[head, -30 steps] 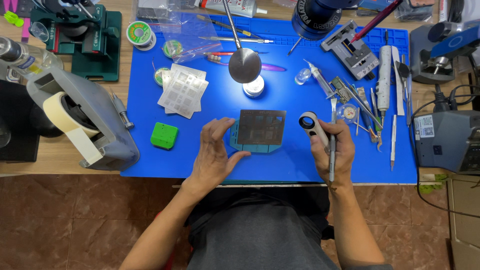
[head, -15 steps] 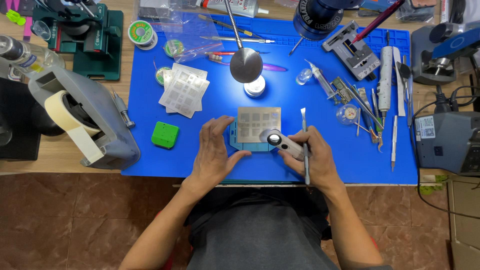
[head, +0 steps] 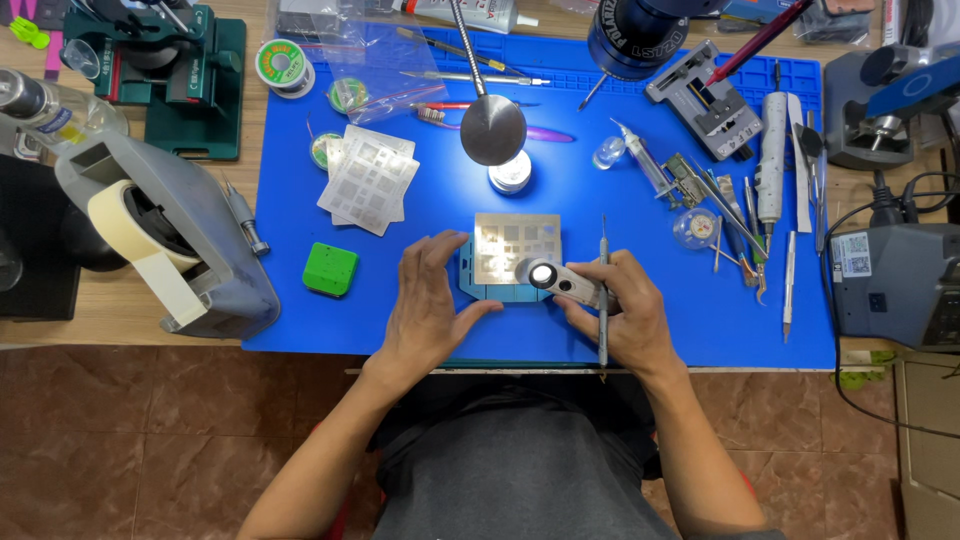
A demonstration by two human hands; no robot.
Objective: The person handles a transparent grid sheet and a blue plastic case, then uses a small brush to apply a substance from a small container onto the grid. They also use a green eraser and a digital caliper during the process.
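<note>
A square metal stencil plate (head: 512, 246) lies on a blue holder (head: 478, 286) near the front of the blue work mat (head: 300, 320). My left hand (head: 428, 300) rests flat beside the holder, fingertips touching its left edge. My right hand (head: 618, 312) holds a small lit magnifier loupe (head: 556, 278) over the plate's lower right corner, together with a thin metal probe tool (head: 603, 290) that points away from me.
A green block (head: 331, 269) and a stack of stencil sheets (head: 368, 180) lie left of the plate. A round lamp head (head: 493, 129) hangs above. A tape dispenser (head: 165, 235) stands at left. Tweezers and tools (head: 745, 220) lie at right beside a grey station (head: 895, 280).
My right hand moved left with the loupe and probe, bringing the lit loupe over the plate's lower right corner. The plate now looks bright under the light. My left hand barely moved.
</note>
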